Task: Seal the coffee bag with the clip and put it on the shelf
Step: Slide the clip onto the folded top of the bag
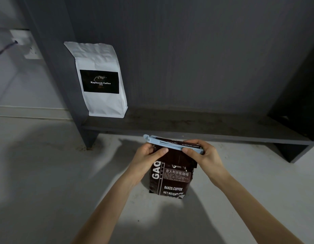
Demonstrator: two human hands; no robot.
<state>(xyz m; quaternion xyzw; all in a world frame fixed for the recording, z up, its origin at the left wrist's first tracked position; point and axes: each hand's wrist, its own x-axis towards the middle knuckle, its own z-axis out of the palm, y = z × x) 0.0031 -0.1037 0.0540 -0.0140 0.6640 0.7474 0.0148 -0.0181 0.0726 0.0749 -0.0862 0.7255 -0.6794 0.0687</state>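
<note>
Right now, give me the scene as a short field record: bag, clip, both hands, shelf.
bag: dark brown foil coffee bag, upright, held above the pale floor
clip: light blue plastic bar clip across the bag's folded top
left hand: left hand grips bag and clip near the left end
right hand: right hand pinches the clip's right end
shelf: dark grey shelf; white paper coffee bag stands at its left end

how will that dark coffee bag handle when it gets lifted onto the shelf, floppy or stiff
Probably soft-sided: the dark bag looks creased and dented. The glossy foil could be slippery, so gripping under the clip seems safer. It may stand if set flat, as the white bag does on the shelf.
</note>
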